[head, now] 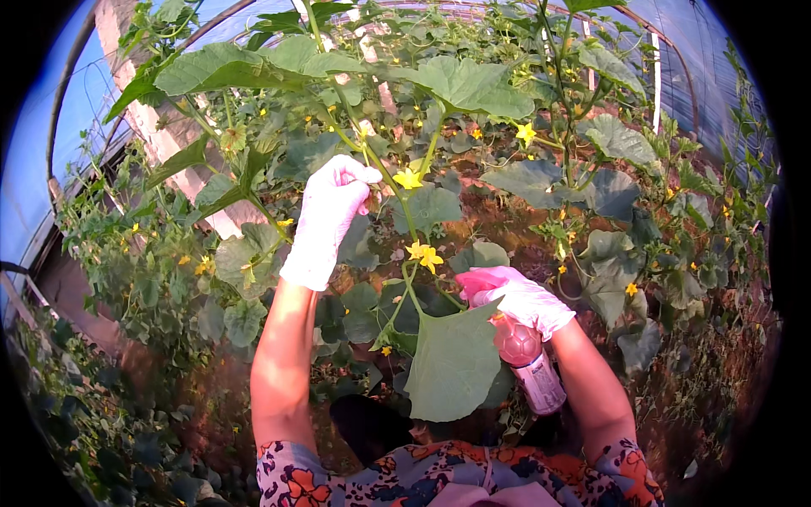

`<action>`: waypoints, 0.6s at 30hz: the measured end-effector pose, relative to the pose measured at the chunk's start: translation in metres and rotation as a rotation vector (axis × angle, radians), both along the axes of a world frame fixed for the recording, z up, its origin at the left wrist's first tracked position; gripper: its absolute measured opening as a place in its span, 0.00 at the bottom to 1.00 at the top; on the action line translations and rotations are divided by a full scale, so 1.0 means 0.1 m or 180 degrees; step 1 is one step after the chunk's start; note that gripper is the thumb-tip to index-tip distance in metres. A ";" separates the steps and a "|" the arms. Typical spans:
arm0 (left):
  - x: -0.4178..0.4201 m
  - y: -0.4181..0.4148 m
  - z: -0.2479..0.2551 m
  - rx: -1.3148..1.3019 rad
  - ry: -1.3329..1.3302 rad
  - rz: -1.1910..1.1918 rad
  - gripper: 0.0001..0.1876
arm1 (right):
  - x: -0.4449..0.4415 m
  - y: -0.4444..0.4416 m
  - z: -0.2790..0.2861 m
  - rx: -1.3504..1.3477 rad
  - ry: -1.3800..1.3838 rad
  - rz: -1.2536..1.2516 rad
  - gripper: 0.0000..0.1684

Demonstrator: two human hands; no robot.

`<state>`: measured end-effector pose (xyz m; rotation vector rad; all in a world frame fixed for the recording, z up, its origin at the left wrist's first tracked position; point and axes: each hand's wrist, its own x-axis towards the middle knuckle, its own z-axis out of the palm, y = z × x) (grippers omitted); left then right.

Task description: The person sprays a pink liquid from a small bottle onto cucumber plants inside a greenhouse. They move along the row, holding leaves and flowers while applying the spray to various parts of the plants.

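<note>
My left hand (339, 199), in a thin white glove, is raised beside the main stem (386, 174) of a climbing vine. Its thumb and fingers are pinched together at a small part of the plant, mostly hidden by the fingertips. Yellow flowers (407, 179) grow just right of it, and another cluster (426, 255) sits lower on the stem. My right hand (507, 293), gloved too, grips the top of a clear plastic spray bottle (531, 367), which hangs tilted below it and bears a label. A broad green leaf (453, 367) stands between my forearms, its edge near the bottle.
More flowering vines (611, 152) rise on the right, and large leaves (472, 89) spread above my hands. A pale, rough pillar (158, 127) leans at the upper left. Plastic sheeting (31, 152) on curved poles encloses the plants. Low foliage (146, 304) covers ground at the left.
</note>
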<state>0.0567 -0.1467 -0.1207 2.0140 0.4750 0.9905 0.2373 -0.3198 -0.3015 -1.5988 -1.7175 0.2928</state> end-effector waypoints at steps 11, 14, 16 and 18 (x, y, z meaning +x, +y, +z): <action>0.05 -0.60 -0.42 0.3231 0.0874 -0.0008 0.21 | -0.73 0.00 -0.12 -0.0331 0.1662 0.0362 0.15; 0.69 -0.42 -0.41 0.3021 0.2526 0.0844 0.29 | -0.83 0.19 -0.29 -0.0454 0.1156 0.0303 0.17; 0.95 -0.26 -0.41 0.3245 0.3693 0.1482 0.30 | -0.92 0.27 -0.32 -0.0185 0.1216 0.0379 0.19; 1.01 0.14 -0.69 0.4097 0.4499 0.2202 0.31 | -1.02 0.25 -0.23 -0.0192 0.1347 0.0527 0.19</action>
